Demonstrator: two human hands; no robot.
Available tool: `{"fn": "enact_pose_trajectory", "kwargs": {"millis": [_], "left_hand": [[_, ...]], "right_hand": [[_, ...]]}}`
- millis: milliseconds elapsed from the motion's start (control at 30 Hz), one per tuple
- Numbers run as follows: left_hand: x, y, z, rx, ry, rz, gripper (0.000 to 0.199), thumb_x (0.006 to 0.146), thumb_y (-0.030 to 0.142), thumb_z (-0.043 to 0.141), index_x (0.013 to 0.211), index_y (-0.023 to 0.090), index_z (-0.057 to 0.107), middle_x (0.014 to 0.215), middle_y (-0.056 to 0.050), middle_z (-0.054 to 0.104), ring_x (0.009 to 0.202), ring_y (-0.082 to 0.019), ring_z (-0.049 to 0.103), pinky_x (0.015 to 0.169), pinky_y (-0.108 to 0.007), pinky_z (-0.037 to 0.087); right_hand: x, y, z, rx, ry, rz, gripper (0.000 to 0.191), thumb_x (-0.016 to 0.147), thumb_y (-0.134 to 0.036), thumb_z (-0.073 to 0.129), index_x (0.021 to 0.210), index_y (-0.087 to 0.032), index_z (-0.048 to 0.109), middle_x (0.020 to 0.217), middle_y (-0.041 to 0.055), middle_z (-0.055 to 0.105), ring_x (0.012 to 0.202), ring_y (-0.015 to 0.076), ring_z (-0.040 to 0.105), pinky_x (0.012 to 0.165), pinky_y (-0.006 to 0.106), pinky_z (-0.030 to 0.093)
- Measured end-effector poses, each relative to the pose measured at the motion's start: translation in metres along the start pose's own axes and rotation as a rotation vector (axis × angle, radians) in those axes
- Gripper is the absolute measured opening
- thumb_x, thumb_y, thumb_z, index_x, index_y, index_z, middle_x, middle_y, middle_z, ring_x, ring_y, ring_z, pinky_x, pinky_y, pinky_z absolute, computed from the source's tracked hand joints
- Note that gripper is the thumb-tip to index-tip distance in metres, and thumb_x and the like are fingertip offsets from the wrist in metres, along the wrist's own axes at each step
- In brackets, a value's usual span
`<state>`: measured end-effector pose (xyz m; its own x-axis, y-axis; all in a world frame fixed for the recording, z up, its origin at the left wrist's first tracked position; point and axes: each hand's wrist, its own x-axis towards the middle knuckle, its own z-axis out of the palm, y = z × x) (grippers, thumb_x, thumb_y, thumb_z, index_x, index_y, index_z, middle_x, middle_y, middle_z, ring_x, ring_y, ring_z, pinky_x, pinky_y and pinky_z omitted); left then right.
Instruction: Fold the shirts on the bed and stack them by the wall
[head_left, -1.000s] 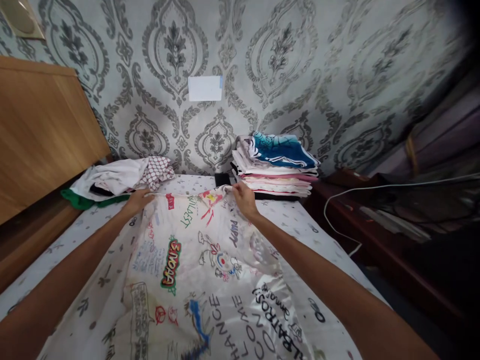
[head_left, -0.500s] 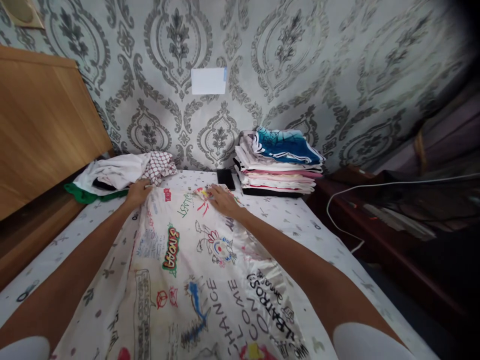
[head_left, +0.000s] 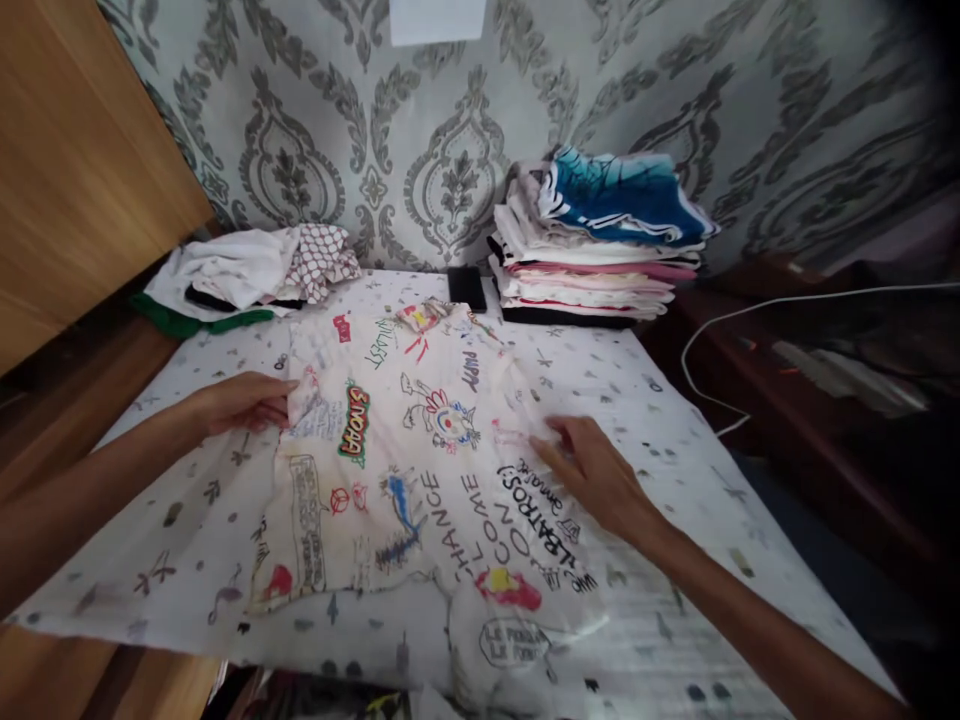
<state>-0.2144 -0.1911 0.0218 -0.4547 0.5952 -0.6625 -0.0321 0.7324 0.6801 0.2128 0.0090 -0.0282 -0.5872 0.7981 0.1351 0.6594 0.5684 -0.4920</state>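
Observation:
A white garment (head_left: 390, 430) covered in coloured drawings and handwriting lies spread on the patterned white sheet (head_left: 187, 540). Whether it is a shirt or trousers I cannot tell. At its left edge my left hand (head_left: 244, 400) is closed, the cloth pinched between thumb and fingers. My right hand (head_left: 600, 470) has its thumb and curled fingers on the right edge, pinching the cloth there. The near edge of the garment is uneven, and its right part reaches closer to me.
Folded clothes stand in a stack (head_left: 592, 275) at the back right, a blue piece on top. Beside it lies a black phone (head_left: 466, 288). A loose heap of clothes (head_left: 247, 265) sits back left by a wooden cabinet (head_left: 90, 170). A white cable (head_left: 750, 300) runs at right.
Both hands have come back from the garment's far end to its left and right edges, farther apart. The near end of the garment has come into view; the camera looks lower.

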Motion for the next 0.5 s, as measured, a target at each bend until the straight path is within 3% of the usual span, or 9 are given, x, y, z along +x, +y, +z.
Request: {"fn": "enact_pose_trajectory", "kwargs": {"millis": [100, 167, 267, 333, 367, 433, 500], "left_hand": [[-0.026, -0.013, 0.013, 0.123, -0.145, -0.032, 0.049, 0.049, 0.061, 0.083, 0.07, 0.019, 0.068, 0.076, -0.01, 0.073, 0.057, -0.018, 0.061, 0.04, -0.021, 0.034], [-0.034, -0.022, 0.017, 0.272, -0.15, -0.003, 0.048, 0.054, 0.065, 0.077, 0.066, 0.021, 0.064, 0.065, -0.006, 0.067, 0.05, -0.017, 0.055, 0.039, -0.024, 0.03], [-0.035, -0.039, 0.017, 0.571, 0.097, 0.096, 0.049, 0.055, 0.068, 0.073, 0.073, 0.024, 0.062, 0.062, -0.002, 0.06, 0.056, -0.022, 0.058, 0.045, -0.028, 0.034], [-0.036, -0.053, 0.02, 0.73, 0.286, 0.162, 0.055, 0.054, 0.07, 0.072, 0.084, 0.024, 0.063, 0.066, -0.002, 0.062, 0.063, -0.025, 0.061, 0.05, -0.03, 0.038], [-0.037, -0.059, 0.023, 0.777, 0.326, 0.191, 0.056, 0.055, 0.07, 0.071, 0.087, 0.024, 0.063, 0.067, -0.002, 0.063, 0.064, -0.026, 0.062, 0.051, -0.03, 0.039], [-0.043, -0.068, 0.032, 0.796, 0.291, 0.264, 0.051, 0.057, 0.068, 0.069, 0.084, 0.024, 0.064, 0.068, -0.002, 0.063, 0.065, -0.025, 0.062, 0.055, -0.031, 0.042], [-0.054, -0.069, 0.044, 0.679, 0.185, 0.339, 0.043, 0.06, 0.063, 0.067, 0.078, 0.024, 0.065, 0.071, -0.003, 0.064, 0.07, -0.026, 0.064, 0.059, -0.032, 0.047]], "right_hand": [[-0.052, -0.001, -0.01, 0.028, -0.054, 0.121, 0.05, 0.085, -0.07, 0.052, 0.097, -0.023, 0.06, 0.094, 0.0091, 0.064, 0.087, 0.0276, 0.063, 0.073, 0.041, 0.052], [-0.074, -0.008, -0.011, 0.047, -0.083, 0.172, 0.045, 0.08, -0.07, 0.056, 0.088, -0.025, 0.06, 0.091, 0.0088, 0.063, 0.083, 0.0276, 0.062, 0.07, 0.04, 0.051], [-0.095, -0.021, -0.009, 0.1, -0.132, 0.185, 0.036, 0.078, -0.063, 0.059, 0.07, -0.028, 0.053, 0.082, 0.0081, 0.06, 0.074, 0.0265, 0.058, 0.064, 0.04, 0.049], [-0.104, -0.03, -0.009, 0.188, -0.164, 0.197, 0.035, 0.08, -0.06, 0.058, 0.066, -0.029, 0.049, 0.074, 0.0062, 0.058, 0.066, 0.0244, 0.055, 0.06, 0.038, 0.047], [-0.108, -0.034, -0.009, 0.254, -0.18, 0.219, 0.034, 0.081, -0.059, 0.059, 0.067, -0.029, 0.049, 0.07, 0.0048, 0.057, 0.064, 0.0236, 0.053, 0.059, 0.037, 0.047], [-0.114, -0.045, -0.009, 0.426, -0.168, 0.316, 0.032, 0.083, -0.06, 0.06, 0.074, -0.03, 0.053, 0.068, 0.003, 0.058, 0.066, 0.0234, 0.056, 0.061, 0.035, 0.049], [-0.116, -0.056, -0.011, 0.653, -0.125, 0.463, 0.031, 0.082, -0.061, 0.063, 0.086, -0.03, 0.06, 0.076, 0.0033, 0.065, 0.075, 0.0248, 0.062, 0.065, 0.035, 0.052]]}}
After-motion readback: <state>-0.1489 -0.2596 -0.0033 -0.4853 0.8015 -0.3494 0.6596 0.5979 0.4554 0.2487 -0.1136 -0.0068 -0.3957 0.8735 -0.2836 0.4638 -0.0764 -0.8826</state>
